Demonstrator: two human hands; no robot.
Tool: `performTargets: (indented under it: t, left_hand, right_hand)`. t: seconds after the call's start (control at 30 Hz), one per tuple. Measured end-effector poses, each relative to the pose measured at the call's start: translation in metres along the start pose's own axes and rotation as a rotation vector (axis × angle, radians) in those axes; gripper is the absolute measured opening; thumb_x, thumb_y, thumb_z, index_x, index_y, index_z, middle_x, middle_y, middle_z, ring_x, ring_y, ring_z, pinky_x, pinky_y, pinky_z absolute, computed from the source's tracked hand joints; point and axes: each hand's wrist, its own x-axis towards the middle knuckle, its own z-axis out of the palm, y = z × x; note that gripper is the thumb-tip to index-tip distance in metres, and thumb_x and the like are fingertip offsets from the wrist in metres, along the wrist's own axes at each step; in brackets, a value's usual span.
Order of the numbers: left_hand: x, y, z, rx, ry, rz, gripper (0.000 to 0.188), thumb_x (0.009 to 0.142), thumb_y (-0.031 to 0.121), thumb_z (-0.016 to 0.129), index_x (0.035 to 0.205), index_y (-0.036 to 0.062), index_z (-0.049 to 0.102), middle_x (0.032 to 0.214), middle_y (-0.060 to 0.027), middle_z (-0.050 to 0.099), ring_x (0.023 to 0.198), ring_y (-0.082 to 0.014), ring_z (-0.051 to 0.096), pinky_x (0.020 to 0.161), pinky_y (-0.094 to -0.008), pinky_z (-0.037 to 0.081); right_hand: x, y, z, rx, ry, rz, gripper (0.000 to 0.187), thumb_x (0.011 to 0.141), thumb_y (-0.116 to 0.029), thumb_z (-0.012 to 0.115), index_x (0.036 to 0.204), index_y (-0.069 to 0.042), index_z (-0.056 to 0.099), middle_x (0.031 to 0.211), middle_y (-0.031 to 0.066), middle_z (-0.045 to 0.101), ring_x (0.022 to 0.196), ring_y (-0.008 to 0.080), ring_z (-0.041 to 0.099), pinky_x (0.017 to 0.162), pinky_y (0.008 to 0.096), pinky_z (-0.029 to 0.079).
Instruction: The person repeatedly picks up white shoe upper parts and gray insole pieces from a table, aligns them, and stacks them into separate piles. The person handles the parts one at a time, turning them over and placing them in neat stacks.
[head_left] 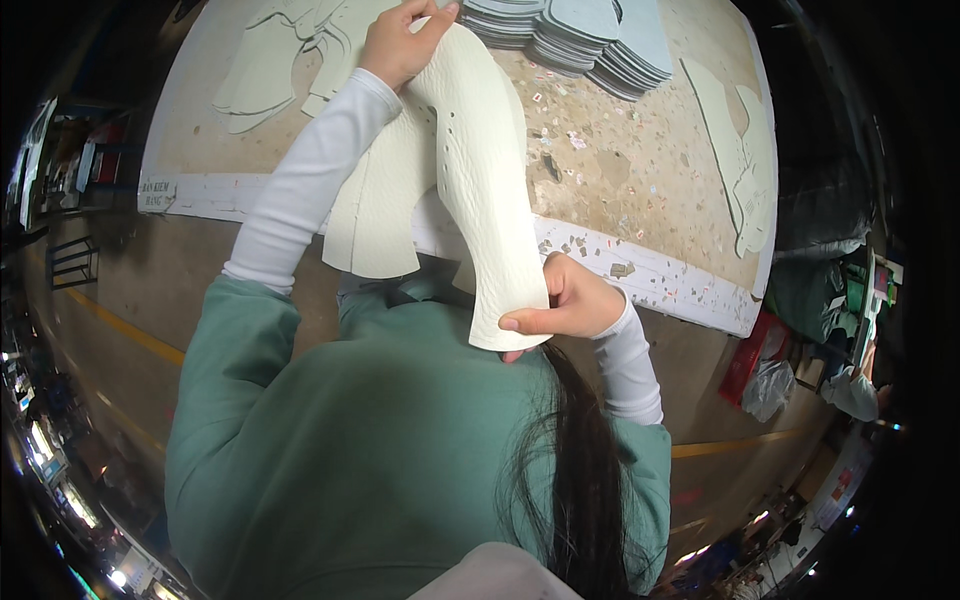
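Both my hands hold a cream-coloured shoe upper piece (487, 160), curved like a horseshoe, with a grained face and a few small punched holes. My left hand (404, 45) is closed on its top bend, fingers partly hidden behind it. Down at the end of the right leg, my right hand (572, 305) pinches the piece, thumb on the front and fingers behind. The left leg of the piece hangs free past the table's front edge.
A worktable (600, 160) with a white, scuffed edge lies before me, strewn with small scraps and stickers. Cream cut pieces (262, 85) rest at the far left, more cream pieces (745, 175) at the right. Stacked blue-grey cut pieces (590, 40) stand at the back.
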Motion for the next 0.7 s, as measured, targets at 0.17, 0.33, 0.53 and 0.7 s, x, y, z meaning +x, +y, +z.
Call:
performTargets:
  t: [0.17, 0.33, 0.53, 0.7]
  left_hand:
    - [0.002, -0.004, 0.004, -0.075, -0.011, 0.001, 0.018, 0.088, 0.013, 0.057, 0.074, 0.0031, 0.052, 0.068, -0.0011, 0.049, 0.068, -0.0067, 0.045, 0.064, -0.0224, 0.041]
    - [0.001, 0.008, 0.004, 0.055, -0.077, -0.093, 0.019, 0.087, 0.019, 0.061, 0.078, 0.0037, 0.058, 0.069, -0.0002, 0.055, 0.067, -0.0065, 0.050, 0.063, -0.0208, 0.042]
    - [0.001, 0.024, -0.008, -0.018, -0.233, 0.024, 0.015, 0.089, 0.017, 0.059, 0.085, 0.0021, 0.062, 0.076, -0.0021, 0.061, 0.071, -0.0080, 0.054, 0.064, -0.0214, 0.044]
    - [0.006, 0.026, -0.029, -0.429, -0.122, -0.083, 0.018, 0.090, 0.017, 0.057, 0.092, -0.0002, 0.063, 0.082, -0.0031, 0.064, 0.074, -0.0088, 0.058, 0.066, -0.0221, 0.047]
  right_hand:
    - [-0.007, -0.001, -0.007, -0.067, -0.121, 0.090, 0.017, 0.085, -0.014, 0.063, 0.080, 0.001, 0.069, 0.071, 0.0060, 0.069, 0.059, 0.0075, 0.063, 0.056, 0.0183, 0.050]
    - [-0.017, 0.002, -0.020, -0.416, -0.146, 0.077, 0.016, 0.084, -0.014, 0.063, 0.082, 0.001, 0.069, 0.068, 0.0042, 0.068, 0.056, 0.0070, 0.061, 0.054, 0.0212, 0.049]
    - [-0.005, 0.001, -0.032, -0.335, 0.552, -0.199, 0.021, 0.086, -0.015, 0.060, 0.101, 0.000, 0.065, 0.084, 0.0097, 0.068, 0.075, 0.0144, 0.064, 0.069, 0.0222, 0.048]
    - [0.056, 0.009, -0.025, -0.570, 0.866, -0.414, 0.035, 0.088, -0.015, 0.059, 0.121, -0.003, 0.056, 0.091, 0.0058, 0.062, 0.077, 0.0103, 0.055, 0.070, 0.0220, 0.044]
